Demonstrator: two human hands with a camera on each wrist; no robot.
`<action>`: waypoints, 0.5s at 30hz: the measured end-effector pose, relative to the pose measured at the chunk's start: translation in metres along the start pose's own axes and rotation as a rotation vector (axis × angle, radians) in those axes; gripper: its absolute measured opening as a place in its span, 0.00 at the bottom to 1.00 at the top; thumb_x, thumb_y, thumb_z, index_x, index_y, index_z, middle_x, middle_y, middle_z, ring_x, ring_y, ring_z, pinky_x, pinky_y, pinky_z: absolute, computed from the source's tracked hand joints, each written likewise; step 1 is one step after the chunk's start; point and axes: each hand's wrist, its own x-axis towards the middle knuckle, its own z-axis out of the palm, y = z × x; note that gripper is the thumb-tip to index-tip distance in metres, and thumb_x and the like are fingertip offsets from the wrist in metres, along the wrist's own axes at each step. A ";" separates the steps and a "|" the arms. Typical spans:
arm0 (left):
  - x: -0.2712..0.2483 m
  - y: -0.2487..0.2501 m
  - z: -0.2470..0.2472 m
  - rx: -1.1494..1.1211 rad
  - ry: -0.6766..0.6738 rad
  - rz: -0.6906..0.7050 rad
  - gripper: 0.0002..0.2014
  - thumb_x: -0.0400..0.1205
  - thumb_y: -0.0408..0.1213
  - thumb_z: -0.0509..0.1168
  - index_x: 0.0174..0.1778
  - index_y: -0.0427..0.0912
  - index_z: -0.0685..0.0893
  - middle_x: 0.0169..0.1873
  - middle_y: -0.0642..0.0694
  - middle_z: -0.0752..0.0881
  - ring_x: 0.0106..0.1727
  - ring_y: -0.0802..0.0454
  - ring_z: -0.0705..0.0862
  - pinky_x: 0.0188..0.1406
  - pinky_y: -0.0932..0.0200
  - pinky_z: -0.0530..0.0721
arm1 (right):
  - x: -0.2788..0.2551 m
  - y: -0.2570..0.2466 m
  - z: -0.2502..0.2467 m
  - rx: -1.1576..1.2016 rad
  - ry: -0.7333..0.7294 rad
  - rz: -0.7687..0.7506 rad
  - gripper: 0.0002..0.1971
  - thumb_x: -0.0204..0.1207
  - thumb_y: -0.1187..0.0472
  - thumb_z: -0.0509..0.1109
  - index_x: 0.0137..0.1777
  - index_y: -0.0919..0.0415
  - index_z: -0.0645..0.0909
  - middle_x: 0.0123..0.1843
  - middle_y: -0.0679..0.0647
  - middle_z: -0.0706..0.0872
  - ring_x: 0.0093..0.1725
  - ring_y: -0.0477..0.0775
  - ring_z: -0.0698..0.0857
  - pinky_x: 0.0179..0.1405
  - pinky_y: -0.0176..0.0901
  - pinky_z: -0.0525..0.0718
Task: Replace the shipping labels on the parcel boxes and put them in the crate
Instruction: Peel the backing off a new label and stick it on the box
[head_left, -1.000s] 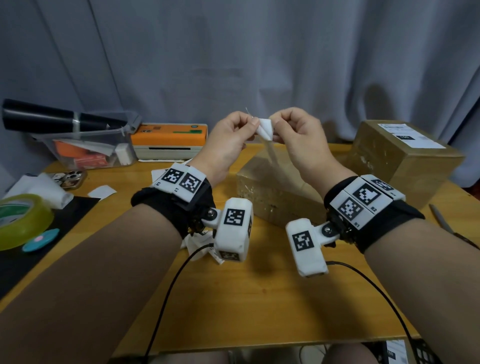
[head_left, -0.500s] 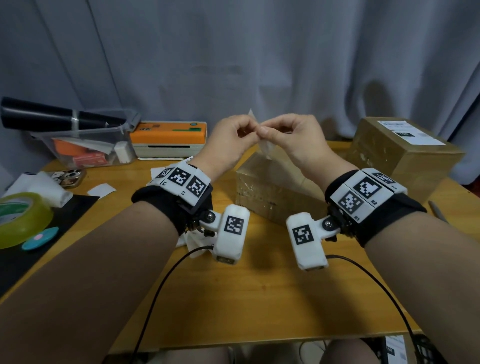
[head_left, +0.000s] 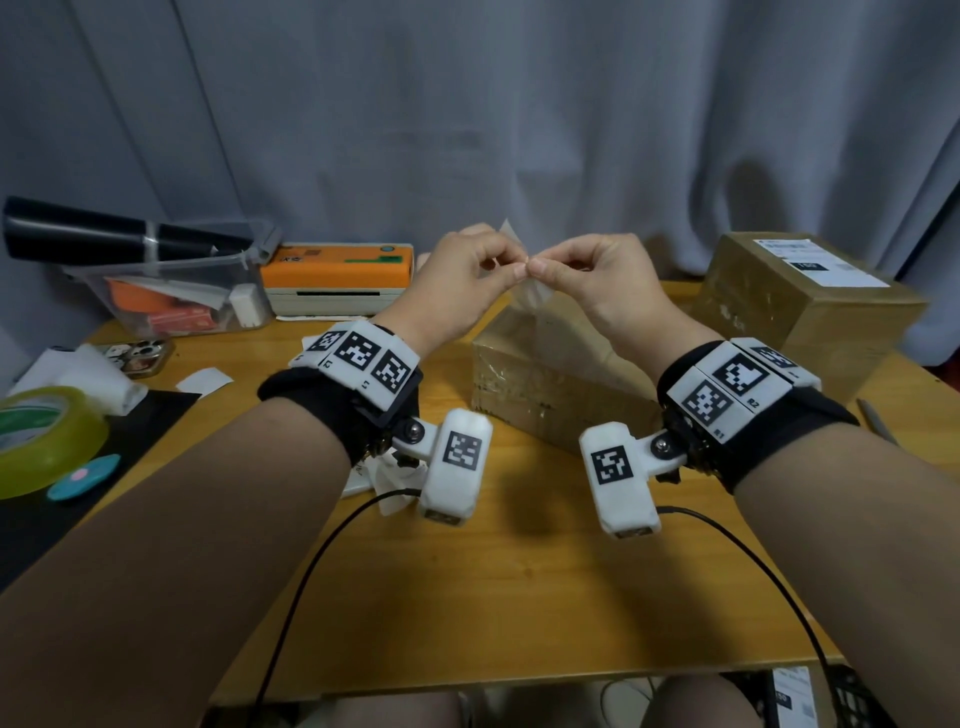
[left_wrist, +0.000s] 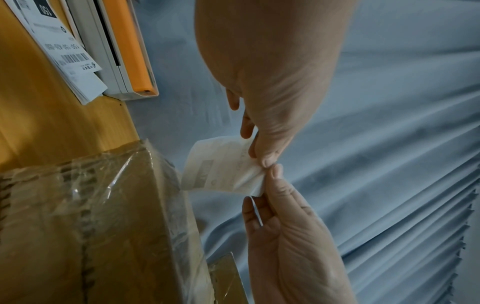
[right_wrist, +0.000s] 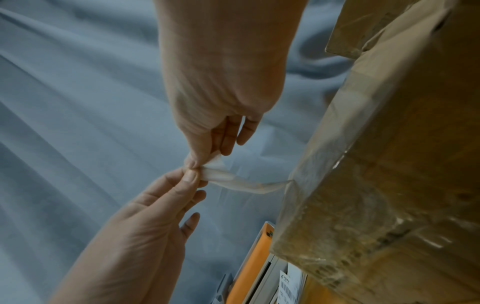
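White label (left_wrist: 218, 166) pinched between raised left hand (head_left: 462, 275) and right hand (head_left: 592, 283), fingertips meeting, wrists apart

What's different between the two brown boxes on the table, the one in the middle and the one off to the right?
The middle box has no label showing on top; the right box carries a white printed shipping label. The middle box lies low and long, under both hands; the right box stands taller and blockier, untouched. A peeled strip runs from the middle box's corner to the fingers; nothing hangs off the right one. Both are brown cardboard with glossy clear tape, on the wooden table.
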 end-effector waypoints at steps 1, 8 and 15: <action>0.000 0.001 0.000 0.005 -0.002 0.006 0.03 0.78 0.45 0.67 0.41 0.52 0.85 0.39 0.59 0.79 0.52 0.50 0.80 0.60 0.38 0.77 | 0.000 0.000 0.000 -0.017 0.007 -0.008 0.02 0.74 0.66 0.74 0.44 0.64 0.87 0.34 0.49 0.86 0.33 0.36 0.83 0.39 0.28 0.82; 0.000 0.011 0.005 -0.008 0.052 -0.100 0.10 0.75 0.48 0.63 0.28 0.59 0.75 0.35 0.58 0.77 0.50 0.47 0.80 0.60 0.39 0.77 | 0.004 0.003 0.006 -0.141 0.047 0.009 0.06 0.78 0.63 0.69 0.40 0.60 0.83 0.31 0.47 0.80 0.32 0.41 0.76 0.36 0.33 0.76; -0.004 0.002 0.009 -0.090 0.043 -0.164 0.09 0.76 0.41 0.61 0.29 0.53 0.73 0.34 0.55 0.75 0.41 0.53 0.75 0.50 0.48 0.75 | 0.004 0.012 0.011 -0.076 0.089 0.073 0.09 0.77 0.66 0.66 0.35 0.56 0.81 0.32 0.50 0.81 0.34 0.45 0.78 0.37 0.35 0.78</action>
